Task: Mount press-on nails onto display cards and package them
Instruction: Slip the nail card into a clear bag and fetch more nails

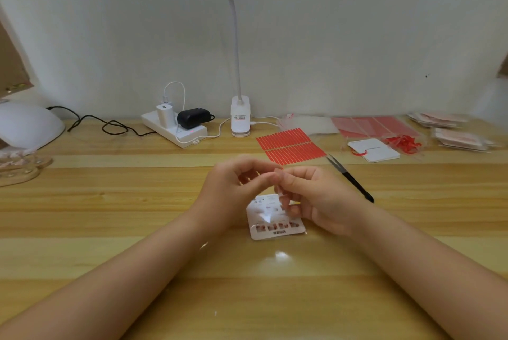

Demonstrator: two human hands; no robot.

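Observation:
A white display card [276, 225] lies on the wooden table in front of me, with a row of reddish press-on nails along its lower edge. My left hand [233, 188] and my right hand [310, 196] meet just above the card's top. Their fingertips pinch a small thin piece between them; it is too small and blurred to name. My right hand's lower fingers hang over the card's upper right corner.
Black tweezers [350, 178] lie to the right of my hands. Behind them are red adhesive strip sheets [291, 145], a white card with red ribbon [373, 149] and packaged sets [456, 136]. A clip lamp [240, 116], power strip [176, 129] and nail lamp [27, 125] stand at the back.

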